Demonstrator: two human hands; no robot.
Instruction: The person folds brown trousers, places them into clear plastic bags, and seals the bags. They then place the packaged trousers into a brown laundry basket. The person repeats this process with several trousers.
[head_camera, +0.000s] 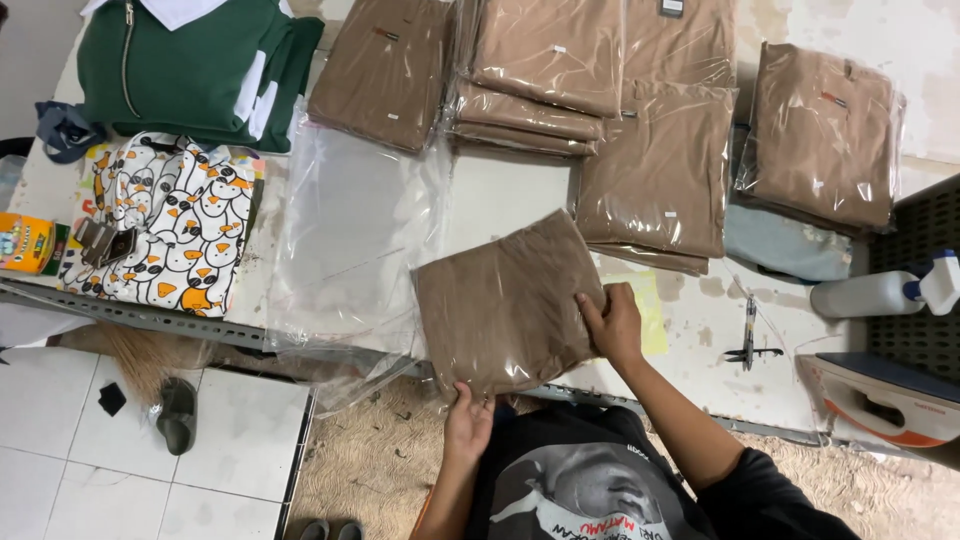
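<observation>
Folded brown garment in clear bag (505, 305), flat, seemingly overhanging table edge.

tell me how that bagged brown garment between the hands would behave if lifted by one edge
The bagged brown garment would probably sag, since it is soft folded cloth. Its glossy plastic wrap looks slippery, so it may slide in the left hand or right hand. It seems light and unlikely to break.

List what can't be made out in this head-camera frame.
- Left hand: fingertips tucked under the bagged brown garment.
- Green garment: top cut off by the frame's upper edge.
- Iron: cut off at the right edge.
- Small tool on the table: too small to identify.
</observation>
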